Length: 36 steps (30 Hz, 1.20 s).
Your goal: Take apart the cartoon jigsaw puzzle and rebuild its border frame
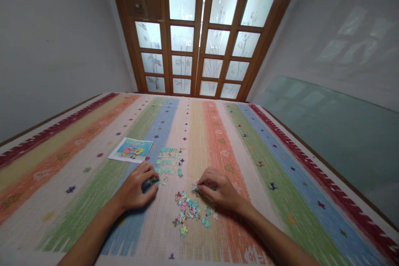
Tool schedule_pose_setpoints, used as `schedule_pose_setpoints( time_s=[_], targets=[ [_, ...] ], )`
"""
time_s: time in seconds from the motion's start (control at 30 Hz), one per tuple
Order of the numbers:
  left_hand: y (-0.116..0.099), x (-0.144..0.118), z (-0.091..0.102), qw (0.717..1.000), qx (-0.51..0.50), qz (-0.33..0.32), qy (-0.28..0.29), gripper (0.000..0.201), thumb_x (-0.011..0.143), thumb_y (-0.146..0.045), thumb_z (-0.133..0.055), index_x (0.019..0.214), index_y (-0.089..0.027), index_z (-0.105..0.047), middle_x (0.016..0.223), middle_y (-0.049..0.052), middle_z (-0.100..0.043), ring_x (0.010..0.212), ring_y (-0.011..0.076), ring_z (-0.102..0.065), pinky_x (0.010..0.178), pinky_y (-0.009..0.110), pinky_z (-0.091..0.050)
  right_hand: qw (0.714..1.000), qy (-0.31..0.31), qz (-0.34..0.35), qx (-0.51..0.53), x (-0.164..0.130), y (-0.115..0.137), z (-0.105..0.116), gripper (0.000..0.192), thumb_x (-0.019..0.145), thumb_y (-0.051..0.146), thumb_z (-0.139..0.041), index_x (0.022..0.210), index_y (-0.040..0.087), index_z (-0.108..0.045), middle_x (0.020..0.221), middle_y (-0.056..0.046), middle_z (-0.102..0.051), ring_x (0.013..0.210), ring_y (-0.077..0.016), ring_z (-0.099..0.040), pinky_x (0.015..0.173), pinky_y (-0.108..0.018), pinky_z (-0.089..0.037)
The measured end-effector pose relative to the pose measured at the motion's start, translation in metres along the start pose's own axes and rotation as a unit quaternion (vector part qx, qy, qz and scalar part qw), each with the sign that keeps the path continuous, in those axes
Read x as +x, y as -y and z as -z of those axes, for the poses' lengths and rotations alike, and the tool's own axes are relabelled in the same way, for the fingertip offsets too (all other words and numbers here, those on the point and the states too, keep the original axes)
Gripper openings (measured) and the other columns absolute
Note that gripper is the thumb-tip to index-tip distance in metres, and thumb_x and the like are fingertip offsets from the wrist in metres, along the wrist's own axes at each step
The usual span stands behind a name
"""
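On a striped, many-coloured cloth point(93, 174), my left hand point(137, 189) rests palm down with its fingertips pinching a small teal puzzle piece point(154, 181). My right hand point(218, 189) lies to the right, fingers closed on a small puzzle piece point(195, 187) at the edge of a pile. A loose pile of pink, yellow and teal puzzle pieces point(188, 212) lies between and just in front of my hands. A second spread of pale teal pieces point(168, 161) lies beyond my left hand. A small cartoon reference picture point(131, 149) lies flat further left.
The cloth covers a broad flat surface that runs to wooden doors with frosted glass panes point(199, 37) at the back. A glass sheet point(336, 129) leans along the right wall. A plain grey wall stands on the left.
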<state>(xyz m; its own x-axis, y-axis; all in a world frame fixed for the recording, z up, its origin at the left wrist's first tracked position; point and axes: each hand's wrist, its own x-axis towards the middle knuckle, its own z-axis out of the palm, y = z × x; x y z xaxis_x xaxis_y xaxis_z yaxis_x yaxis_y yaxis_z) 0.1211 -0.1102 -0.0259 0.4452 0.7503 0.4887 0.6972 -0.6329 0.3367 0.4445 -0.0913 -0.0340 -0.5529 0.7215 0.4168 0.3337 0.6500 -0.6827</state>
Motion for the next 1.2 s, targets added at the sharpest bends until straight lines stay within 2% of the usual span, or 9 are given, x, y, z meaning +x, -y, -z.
schedule_pose_setpoints(
  time_s=[0.23, 0.33, 0.53, 0.7, 0.9, 1.2],
  targets=[
    [0.006, -0.003, -0.003, 1.0, 0.012, -0.004, 0.01, 0.012, 0.087, -0.023, -0.059, 0.089, -0.021, -0.07, 0.087, 0.005, -0.063, 0.085, 0.0241, -0.062, 0.088, 0.042, -0.053, 0.982, 0.065, 0.11, -0.139, 0.04, 0.004, -0.037, 0.008, 0.092, 0.022, -0.064, 0.086, 0.021, -0.069, 0.081, -0.004, -0.07, 0.081, -0.0198, -0.059, 0.076, -0.035, -0.04],
    [0.004, -0.002, -0.003, 1.0, 0.013, -0.007, 0.011, 0.013, 0.089, -0.022, -0.057, 0.089, -0.021, -0.07, 0.086, 0.005, -0.063, 0.084, 0.0233, -0.061, 0.085, 0.039, -0.053, 0.969, 0.089, 0.122, -0.195, 0.052, 0.006, -0.049, 0.012, 0.094, 0.019, -0.061, 0.084, 0.021, -0.068, 0.079, -0.004, -0.069, 0.079, -0.0196, -0.056, 0.073, -0.034, -0.036],
    [0.005, -0.003, -0.004, 1.0, 0.019, -0.002, 0.018, 0.017, 0.091, -0.02, -0.054, 0.089, -0.021, -0.071, 0.085, 0.005, -0.063, 0.085, 0.0226, -0.06, 0.085, 0.038, -0.053, 0.962, 0.105, 0.107, -0.228, 0.057, 0.005, -0.056, 0.014, 0.092, 0.015, -0.059, 0.083, 0.02, -0.068, 0.085, -0.005, -0.069, 0.083, -0.0207, -0.054, 0.073, -0.035, -0.034],
    [0.007, -0.003, -0.005, 1.0, 0.021, -0.007, 0.009, 0.017, 0.091, -0.02, -0.054, 0.09, -0.021, -0.071, 0.085, 0.006, -0.063, 0.084, 0.0236, -0.061, 0.084, 0.039, -0.053, 0.969, 0.071, 0.09, -0.22, 0.051, 0.007, -0.062, 0.006, 0.09, 0.018, -0.065, 0.09, 0.019, -0.071, 0.094, -0.008, -0.067, 0.09, -0.0231, -0.053, 0.078, -0.036, -0.037],
    [0.004, -0.003, -0.007, 1.0, 0.02, -0.001, 0.001, 0.016, 0.092, -0.021, -0.054, 0.092, -0.021, -0.071, 0.084, 0.005, -0.063, 0.084, 0.0229, -0.06, 0.081, 0.038, -0.053, 0.974, 0.048, 0.046, -0.216, 0.048, 0.011, -0.071, 0.017, 0.096, 0.035, -0.067, 0.09, 0.02, -0.071, 0.095, -0.007, -0.066, 0.092, -0.0236, -0.053, 0.08, -0.037, -0.038],
    [-0.001, -0.001, -0.015, 1.0, 0.006, -0.03, -0.007, 0.015, 0.095, -0.023, -0.057, 0.1, -0.021, -0.071, 0.084, 0.004, -0.062, 0.081, 0.0218, -0.06, 0.077, 0.035, -0.051, 0.98, 0.011, 0.003, -0.199, 0.047, 0.008, -0.073, 0.011, 0.087, 0.028, -0.073, 0.085, 0.018, -0.07, 0.095, -0.009, -0.063, 0.093, -0.0241, -0.054, 0.081, -0.038, -0.043]
  ],
)
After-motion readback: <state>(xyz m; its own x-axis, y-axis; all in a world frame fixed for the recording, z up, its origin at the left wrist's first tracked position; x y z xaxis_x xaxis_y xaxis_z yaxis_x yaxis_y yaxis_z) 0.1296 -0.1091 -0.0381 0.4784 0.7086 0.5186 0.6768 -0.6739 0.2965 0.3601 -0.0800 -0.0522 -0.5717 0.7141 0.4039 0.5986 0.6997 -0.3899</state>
